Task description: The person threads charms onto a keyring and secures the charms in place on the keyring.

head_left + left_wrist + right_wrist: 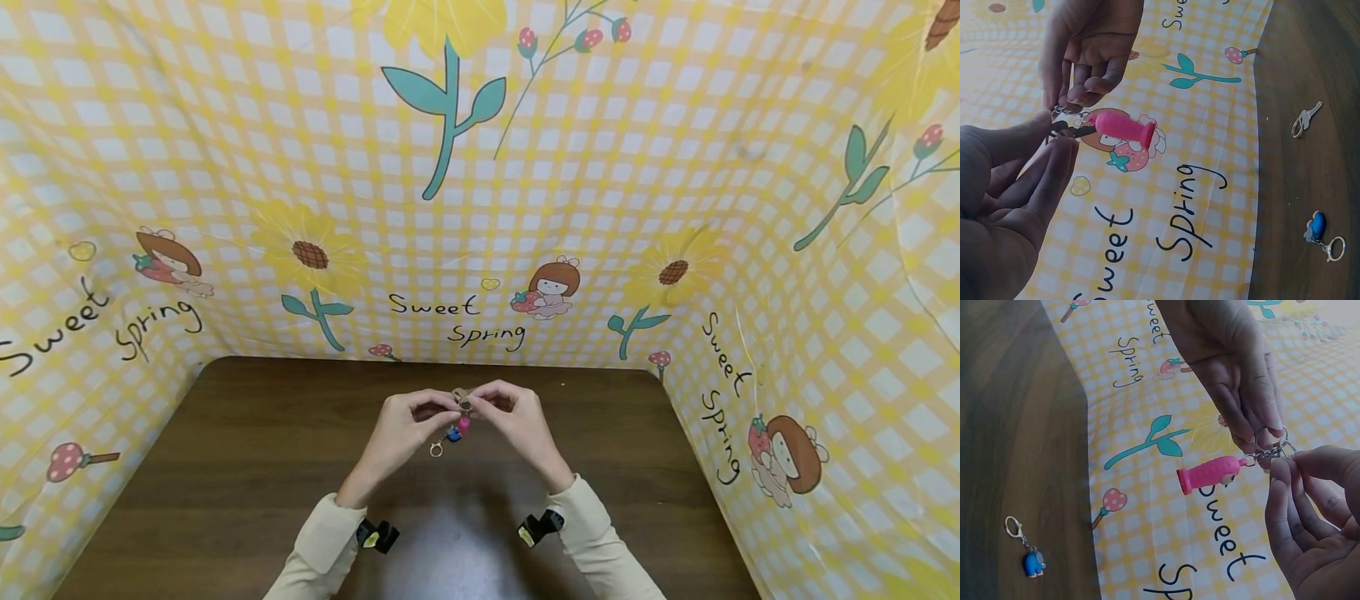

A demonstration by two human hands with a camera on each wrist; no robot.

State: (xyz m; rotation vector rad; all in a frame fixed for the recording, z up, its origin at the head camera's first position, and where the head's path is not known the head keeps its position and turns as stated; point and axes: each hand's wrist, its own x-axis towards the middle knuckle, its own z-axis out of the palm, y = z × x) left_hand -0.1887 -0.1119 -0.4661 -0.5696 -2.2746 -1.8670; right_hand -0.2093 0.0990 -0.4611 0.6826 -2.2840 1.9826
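A pink figure keychain [1122,128] hangs from a short metal chain between both hands. My left hand [411,425] pinches the metal fittings at the chain's end with thumb and fingertips. From the other side, my right hand [517,417] grips the same fittings, a split ring [1286,447] showing at its fingertips. A small dark piece [1075,130] sticks out by the left fingertips; its kind is unclear. Fingers partly cover the fittings. On the table below lies a blue figure keychain [1033,564] with its own ring [1336,249], apart from both hands.
A key [1311,115] with a ring lies on the brown wooden table [262,467]. Yellow checked cloth [465,233] rises around the back and both sides of the table. Each wrist carries a small black camera [378,536].
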